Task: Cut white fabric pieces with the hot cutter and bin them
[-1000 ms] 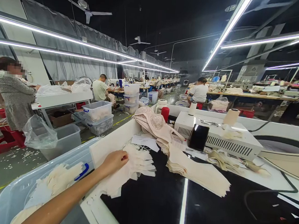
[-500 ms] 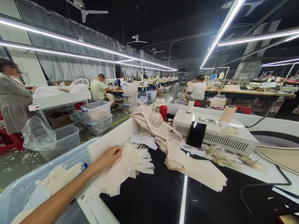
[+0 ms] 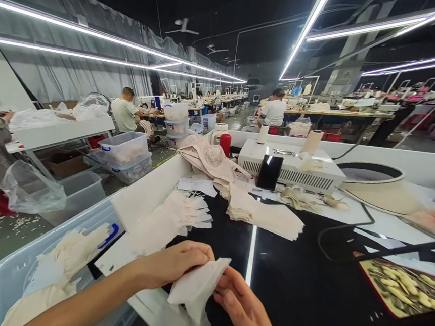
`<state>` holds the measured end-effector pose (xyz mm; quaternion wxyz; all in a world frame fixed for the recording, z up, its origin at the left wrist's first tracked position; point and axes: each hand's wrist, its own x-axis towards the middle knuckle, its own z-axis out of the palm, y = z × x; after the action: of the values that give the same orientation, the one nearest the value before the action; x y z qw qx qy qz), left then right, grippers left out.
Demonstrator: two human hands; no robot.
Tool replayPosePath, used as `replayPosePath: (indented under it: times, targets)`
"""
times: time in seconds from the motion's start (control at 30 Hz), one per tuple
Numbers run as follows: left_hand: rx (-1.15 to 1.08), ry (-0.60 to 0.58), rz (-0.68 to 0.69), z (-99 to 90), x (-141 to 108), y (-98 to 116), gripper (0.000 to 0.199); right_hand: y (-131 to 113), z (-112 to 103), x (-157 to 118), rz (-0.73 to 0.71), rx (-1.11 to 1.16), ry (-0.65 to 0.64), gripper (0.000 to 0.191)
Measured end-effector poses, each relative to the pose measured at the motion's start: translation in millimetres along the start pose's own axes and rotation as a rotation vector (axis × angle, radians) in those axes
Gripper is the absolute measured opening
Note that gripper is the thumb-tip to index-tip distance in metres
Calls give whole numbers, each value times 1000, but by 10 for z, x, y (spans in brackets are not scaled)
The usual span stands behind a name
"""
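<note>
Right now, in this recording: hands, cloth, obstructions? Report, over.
Left hand gripping pale fabric piece, right hand at its edge. Piece creased, above work surface. Fanned fabric stack beyond left hand; nothing seen blocking.

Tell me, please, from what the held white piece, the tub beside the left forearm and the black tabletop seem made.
White piece: probably thin matte fabric, as it folds softly; the fibre type is unclear. Tub: likely bluish translucent plastic, slightly glossy, judging by its shine. Black tabletop: glossy, with a sharp bright reflection; perhaps glass, perhaps coated board.
</note>
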<state>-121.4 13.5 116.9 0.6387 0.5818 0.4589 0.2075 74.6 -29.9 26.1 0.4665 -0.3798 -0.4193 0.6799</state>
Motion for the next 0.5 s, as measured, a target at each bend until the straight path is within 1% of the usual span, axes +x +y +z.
replayPosePath:
  times: [0.03,0.1,0.17,0.23,0.33,0.4,0.5]
  targets:
    - [21,-5,11,38,46,-26,24,17,19,-11,40,33,-45,71]
    - [97,-4,39,80,128,-83,30,56,25,-60,110,72,-95,65]
    - [187,-12,64,99,189,-143,39,80,4,-131,145,86,-89,62]
    - [235,-40,78,114,225,-197,46,78,-19,-202,149,81,-63,62]
    - [239,-79,70,155,248,-249,41,46,-28,-274,146,57,-42,64]
    - [243,-79,60,191,255,-257,35,43,-23,-300,145,58,-48,68]
    - [262,-61,81,236,264,-246,35,114,-31,-342,179,42,-53,78]
